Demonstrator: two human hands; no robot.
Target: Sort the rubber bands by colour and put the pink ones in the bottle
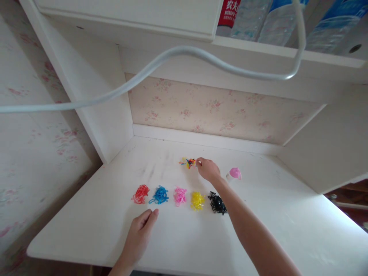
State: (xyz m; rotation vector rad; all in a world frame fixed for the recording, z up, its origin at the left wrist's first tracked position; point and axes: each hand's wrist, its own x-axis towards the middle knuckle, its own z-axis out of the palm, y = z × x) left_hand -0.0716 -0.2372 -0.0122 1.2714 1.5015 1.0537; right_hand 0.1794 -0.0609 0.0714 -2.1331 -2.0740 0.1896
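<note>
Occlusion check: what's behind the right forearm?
The black pile reaches the right forearm's left edge; white tabletop shows either side. Whether the pile continues behind can't be seen.

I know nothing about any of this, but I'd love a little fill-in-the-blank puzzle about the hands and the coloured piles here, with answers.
1. The hand at the mixed pile is the person's ____ one.
2. Between the red pile and the pink pile lies the ____ pile.
3. Next to the yellow pile, beside the forearm, lies the ____ pile.

Missing words: right; blue; black.
</note>
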